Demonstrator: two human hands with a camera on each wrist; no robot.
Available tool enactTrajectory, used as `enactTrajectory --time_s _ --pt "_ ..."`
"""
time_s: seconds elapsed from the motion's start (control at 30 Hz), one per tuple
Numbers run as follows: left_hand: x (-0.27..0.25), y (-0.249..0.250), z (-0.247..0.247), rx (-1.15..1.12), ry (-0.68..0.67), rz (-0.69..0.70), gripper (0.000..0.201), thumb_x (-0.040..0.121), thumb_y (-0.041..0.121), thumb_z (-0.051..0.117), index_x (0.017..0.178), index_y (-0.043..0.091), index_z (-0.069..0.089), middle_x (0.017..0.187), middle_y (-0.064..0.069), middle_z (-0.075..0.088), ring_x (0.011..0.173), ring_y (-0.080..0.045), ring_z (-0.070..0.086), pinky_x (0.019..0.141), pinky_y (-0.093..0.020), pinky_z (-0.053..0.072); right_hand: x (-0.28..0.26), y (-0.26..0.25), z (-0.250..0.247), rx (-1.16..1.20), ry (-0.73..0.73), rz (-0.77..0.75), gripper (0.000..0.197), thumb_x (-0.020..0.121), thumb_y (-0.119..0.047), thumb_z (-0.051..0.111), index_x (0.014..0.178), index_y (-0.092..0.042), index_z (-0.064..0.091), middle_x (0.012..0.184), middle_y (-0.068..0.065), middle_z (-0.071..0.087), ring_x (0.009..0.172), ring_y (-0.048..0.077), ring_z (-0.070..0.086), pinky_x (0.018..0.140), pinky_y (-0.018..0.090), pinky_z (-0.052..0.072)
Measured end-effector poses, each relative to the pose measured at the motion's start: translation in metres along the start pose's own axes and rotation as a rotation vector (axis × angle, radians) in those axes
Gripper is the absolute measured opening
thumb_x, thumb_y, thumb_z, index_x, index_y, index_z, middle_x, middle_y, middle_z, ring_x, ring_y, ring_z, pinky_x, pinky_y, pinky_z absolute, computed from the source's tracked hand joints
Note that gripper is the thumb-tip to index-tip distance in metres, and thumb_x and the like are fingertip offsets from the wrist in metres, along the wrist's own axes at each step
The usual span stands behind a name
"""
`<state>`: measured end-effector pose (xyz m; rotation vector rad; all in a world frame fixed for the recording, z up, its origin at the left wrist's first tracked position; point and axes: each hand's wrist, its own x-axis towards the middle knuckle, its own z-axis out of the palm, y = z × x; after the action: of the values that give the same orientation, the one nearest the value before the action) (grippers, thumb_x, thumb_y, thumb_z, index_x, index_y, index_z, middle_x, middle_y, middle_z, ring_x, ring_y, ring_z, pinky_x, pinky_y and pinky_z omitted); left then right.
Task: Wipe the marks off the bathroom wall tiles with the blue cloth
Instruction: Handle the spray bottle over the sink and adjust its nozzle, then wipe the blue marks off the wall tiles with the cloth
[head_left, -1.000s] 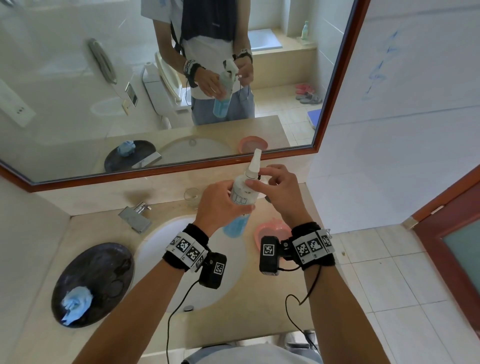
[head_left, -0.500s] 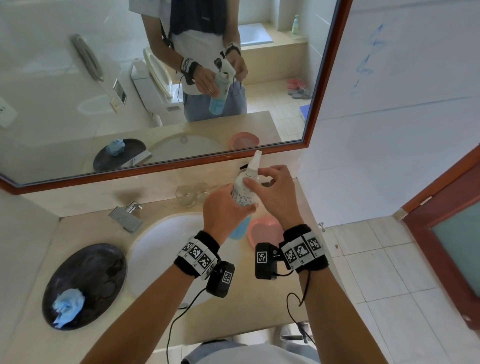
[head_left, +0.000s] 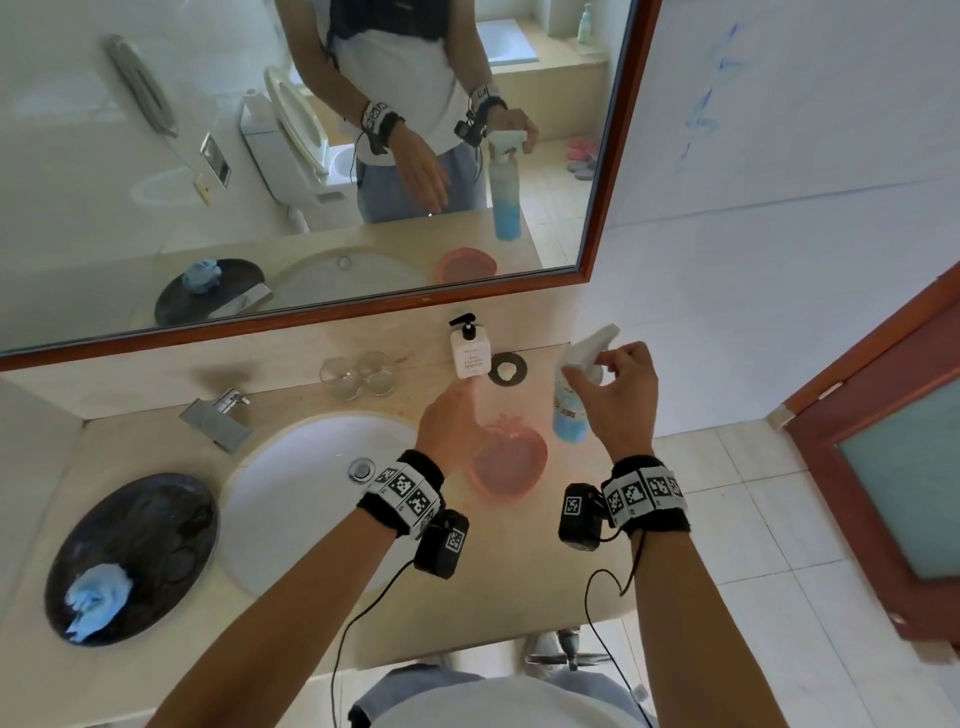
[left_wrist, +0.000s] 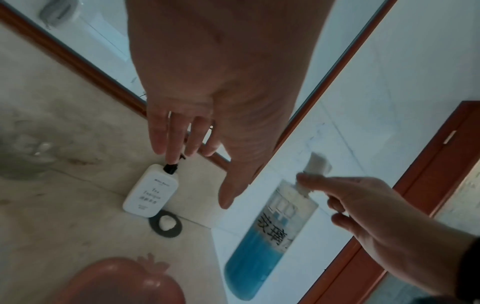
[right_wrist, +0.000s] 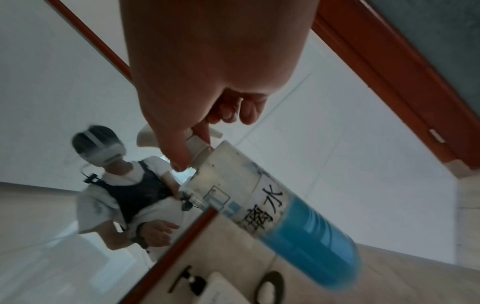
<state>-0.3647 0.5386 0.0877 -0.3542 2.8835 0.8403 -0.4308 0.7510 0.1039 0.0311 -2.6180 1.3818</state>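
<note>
The blue cloth lies crumpled on a dark oval tray at the counter's left end, far from both hands. Blue scribble marks show on the white wall tiles right of the mirror. My right hand pinches the neck of a spray bottle half full of blue liquid, and holds it in the air near that wall. My left hand hovers open above the counter, fingers straight, holding nothing. The bottle hangs to its right.
A white soap dispenser, two glasses and a pink dish stand on the beige counter by the sink and faucet. A red-framed mirror hangs above. A red door is at the right.
My left hand has let go of the spray bottle and opened. My right hand now holds the bottle alone and has carried it right, toward the wall.
</note>
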Motion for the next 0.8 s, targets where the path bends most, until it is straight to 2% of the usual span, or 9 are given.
enactTrajectory --time_s 0.1,0.2,0.3,0.43,0.6,0.67,0.73,0.8 --pt "-0.004 -0.019 0.01 0.056 -0.048 -0.06 0.079 0.091 0.041 0.078 0.155 0.013 0.042 0.154 -0.006 0.05 0.14 -0.025 0.049 0.115 -0.038 0.041 -0.005 0.028 0.003 0.009 0.081 0.125 0.031 0.082 -0.032 0.083 0.087 -0.012 0.06 0.103 -0.002 0.051 0.076 0.006 0.049 0.07 0.025 0.039" --pt "-0.01 -0.029 0.018 0.079 -0.115 -0.114 0.068 0.092 0.033 0.077 0.151 0.015 0.049 0.154 -0.005 0.05 0.14 -0.024 0.049 0.117 -0.04 0.04 -0.01 0.052 0.007 0.024 0.107 0.214 0.033 0.082 -0.029 0.084 0.088 -0.008 0.06 0.105 0.001 0.052 0.071 0.003 0.047 0.071 0.028 0.04" --pt "-0.014 -0.032 0.024 0.096 -0.116 -0.146 0.063 0.093 0.03 0.076 0.149 0.014 0.051 0.154 -0.005 0.051 0.14 -0.025 0.049 0.116 -0.04 0.041 -0.013 0.07 0.012 0.038 0.106 0.224 0.035 0.082 -0.031 0.084 0.09 -0.004 0.062 0.106 0.003 0.052 0.072 0.007 0.048 0.071 0.031 0.044" --pt "-0.018 -0.034 0.029 0.092 -0.114 -0.184 0.059 0.094 0.029 0.075 0.147 0.015 0.053 0.152 -0.004 0.052 0.14 -0.024 0.049 0.115 -0.038 0.04 -0.019 0.081 0.016 0.092 0.065 0.246 0.031 0.083 -0.029 0.083 0.094 -0.007 0.065 0.105 -0.002 0.048 0.08 -0.011 0.05 0.07 0.024 0.039" --pt "-0.021 -0.036 0.035 0.065 -0.11 -0.215 0.059 0.093 0.028 0.077 0.146 0.013 0.055 0.152 -0.006 0.052 0.14 -0.025 0.05 0.116 -0.04 0.041 -0.034 0.088 0.019 0.049 -0.017 0.167 0.03 0.083 -0.031 0.084 0.089 -0.016 0.059 0.103 -0.006 0.047 0.086 -0.017 0.049 0.073 0.027 0.042" --pt "-0.021 -0.037 0.038 0.06 -0.106 -0.219 0.058 0.093 0.027 0.077 0.145 0.013 0.055 0.153 -0.006 0.052 0.141 -0.025 0.049 0.116 -0.039 0.04 -0.042 0.091 0.02 0.04 -0.017 0.151 0.03 0.084 -0.033 0.083 0.09 -0.015 0.06 0.103 -0.008 0.045 0.084 -0.014 0.051 0.071 0.031 0.048" --pt "-0.022 -0.038 0.04 0.053 -0.103 -0.222 0.058 0.092 0.027 0.077 0.144 0.013 0.056 0.152 -0.006 0.053 0.14 -0.025 0.049 0.116 -0.039 0.04 -0.048 0.097 0.021 0.036 0.004 0.154 0.034 0.083 -0.037 0.084 0.097 -0.015 0.063 0.105 -0.01 0.045 0.081 -0.002 0.051 0.074 0.039 0.056" --pt "-0.023 -0.038 0.041 0.034 -0.101 -0.223 0.056 0.091 0.026 0.078 0.143 0.013 0.058 0.15 -0.006 0.054 0.136 -0.025 0.052 0.113 -0.04 0.043 -0.053 0.1 0.02 0.035 0.022 0.158 0.051 0.079 -0.049 0.085 0.111 -0.015 0.062 0.11 -0.012 0.046 0.085 0.001 0.05 0.078 0.043 0.058"
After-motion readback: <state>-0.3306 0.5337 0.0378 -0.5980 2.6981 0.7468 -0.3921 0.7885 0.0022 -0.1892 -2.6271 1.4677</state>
